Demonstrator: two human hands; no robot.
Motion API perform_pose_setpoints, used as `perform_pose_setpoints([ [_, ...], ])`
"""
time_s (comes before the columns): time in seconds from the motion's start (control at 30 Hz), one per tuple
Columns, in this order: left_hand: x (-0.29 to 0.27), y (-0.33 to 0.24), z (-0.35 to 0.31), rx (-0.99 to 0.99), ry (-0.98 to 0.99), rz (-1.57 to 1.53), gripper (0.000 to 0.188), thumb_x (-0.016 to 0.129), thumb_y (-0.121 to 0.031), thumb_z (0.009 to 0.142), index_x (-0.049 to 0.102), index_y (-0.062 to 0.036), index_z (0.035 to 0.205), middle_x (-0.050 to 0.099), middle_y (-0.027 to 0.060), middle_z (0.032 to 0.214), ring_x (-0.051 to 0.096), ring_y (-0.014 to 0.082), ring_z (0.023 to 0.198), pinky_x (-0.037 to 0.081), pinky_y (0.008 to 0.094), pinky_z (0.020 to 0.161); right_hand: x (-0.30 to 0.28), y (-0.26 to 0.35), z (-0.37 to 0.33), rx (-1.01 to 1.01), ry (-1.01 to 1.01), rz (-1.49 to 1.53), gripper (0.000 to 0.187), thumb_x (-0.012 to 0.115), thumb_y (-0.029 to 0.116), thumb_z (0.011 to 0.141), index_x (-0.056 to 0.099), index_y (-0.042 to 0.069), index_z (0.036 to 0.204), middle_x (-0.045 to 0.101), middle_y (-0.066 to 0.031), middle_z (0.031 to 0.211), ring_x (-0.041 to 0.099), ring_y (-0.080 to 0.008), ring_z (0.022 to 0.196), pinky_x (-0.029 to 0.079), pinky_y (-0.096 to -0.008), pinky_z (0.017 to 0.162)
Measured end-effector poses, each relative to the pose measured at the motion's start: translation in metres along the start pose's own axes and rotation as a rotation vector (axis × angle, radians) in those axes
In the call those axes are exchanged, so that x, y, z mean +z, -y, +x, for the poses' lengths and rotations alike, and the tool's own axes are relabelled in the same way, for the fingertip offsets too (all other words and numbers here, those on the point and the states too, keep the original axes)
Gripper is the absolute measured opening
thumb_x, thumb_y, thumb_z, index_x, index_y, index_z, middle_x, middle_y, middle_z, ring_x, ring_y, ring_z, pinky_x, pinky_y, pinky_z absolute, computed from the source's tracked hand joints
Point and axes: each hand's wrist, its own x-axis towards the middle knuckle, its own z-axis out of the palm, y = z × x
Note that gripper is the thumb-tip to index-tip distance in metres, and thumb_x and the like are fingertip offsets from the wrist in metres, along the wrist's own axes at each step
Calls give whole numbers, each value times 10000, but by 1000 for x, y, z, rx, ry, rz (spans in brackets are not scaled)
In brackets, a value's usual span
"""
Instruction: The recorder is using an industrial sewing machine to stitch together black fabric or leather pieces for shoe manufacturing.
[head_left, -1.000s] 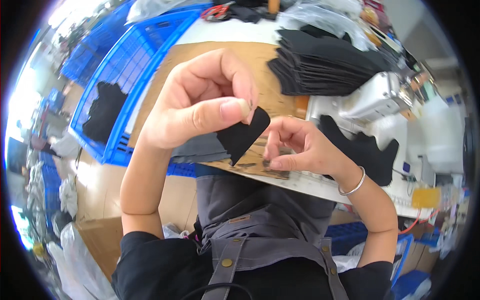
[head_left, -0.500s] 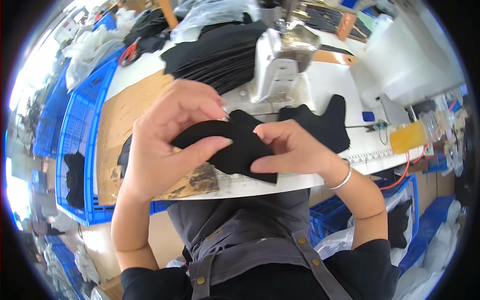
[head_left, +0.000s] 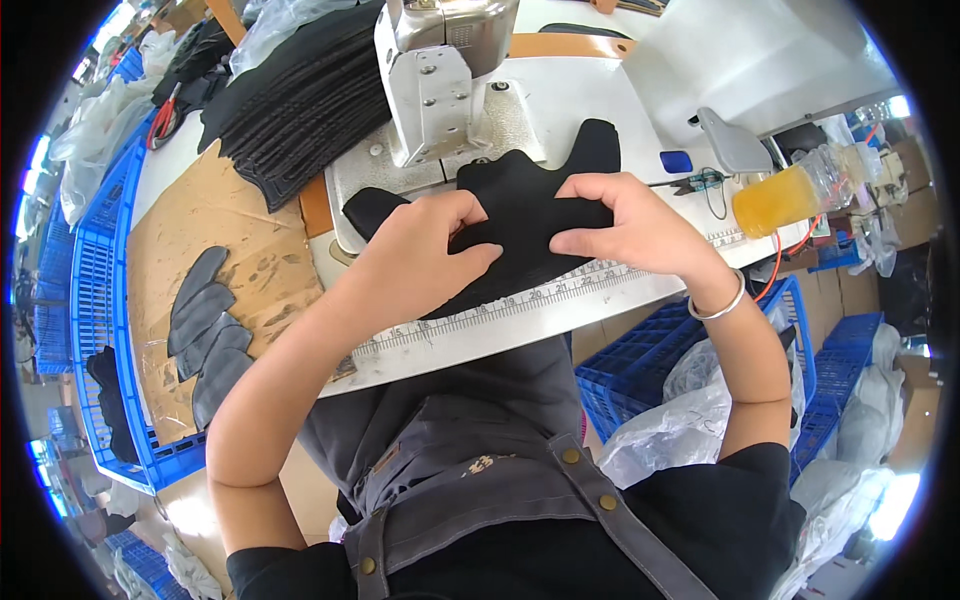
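A black fabric piece (head_left: pixel 522 220) with a wavy outline and lobes lies spread on the white worktable (head_left: pixel 590 100), in front of the sewing machine (head_left: pixel 432 110). Its left part is gripped by my left hand (head_left: pixel 425 250), thumb and fingers bent over the cloth. My right hand (head_left: pixel 635 225) pinches the right part between thumb and index finger. Both hands cover some of the cloth, so its full outline is hidden. Just below it a printed ruler strip (head_left: pixel 530 298) runs along the table's near edge.
Left of the machine lies a stack of black pieces (head_left: pixel 310 90). Grey curved pieces (head_left: pixel 210 325) rest on cardboard (head_left: pixel 270 235), beside a blue crate (head_left: pixel 85 300). At right are a bottle of yellow liquid (head_left: pixel 775 202), small snips (head_left: pixel 697 185) and a blue object (head_left: pixel 676 161).
The black cloth, earlier raised and curled between my hands, now lies flatter near the machine, over where another black piece lay. My left hand has moved off the cardboard, uncovering the grey pieces.
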Motion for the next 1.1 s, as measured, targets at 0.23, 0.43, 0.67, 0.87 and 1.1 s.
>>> perform_pose_setpoints([
  [0.23,14,0,-3,-35,-70,79,381,779,-257,758,583,33,909,540,110,663,486,159,590,416,318,576,3,-3,3,-223,-51,-255,396,786,211,749,608,-44,995,650,-170,829,601,-223,704,485,-318,696],
  [0.43,18,1,-4,-7,-104,177,395,752,-334,762,625,-2,934,664,191,790,654,365,781,512,422,706,5,-1,3,-124,-30,-210,257,787,113,744,598,4,881,587,-43,724,517,-82,668,447,-259,626],
  [0.67,18,-2,-2,-12,-123,242,399,770,-345,739,622,-23,922,668,175,789,654,361,778,514,426,698,5,-6,5,-196,-59,-263,285,803,120,719,602,6,887,617,-57,754,543,-97,681,457,-262,638],
  [0.87,21,1,-1,-17,-106,231,420,775,-346,734,629,-18,951,673,175,795,658,359,781,512,429,711,6,-5,4,-166,-63,-272,299,801,120,719,605,5,912,621,-68,783,552,-112,709,464,-274,668],
  [1.1,25,5,-1,48,-174,219,419,796,-322,712,591,0,885,613,154,704,599,320,646,464,376,614,5,-7,5,-175,-58,-280,325,800,125,714,599,-7,933,629,-90,800,558,-132,709,468,-280,677],
])
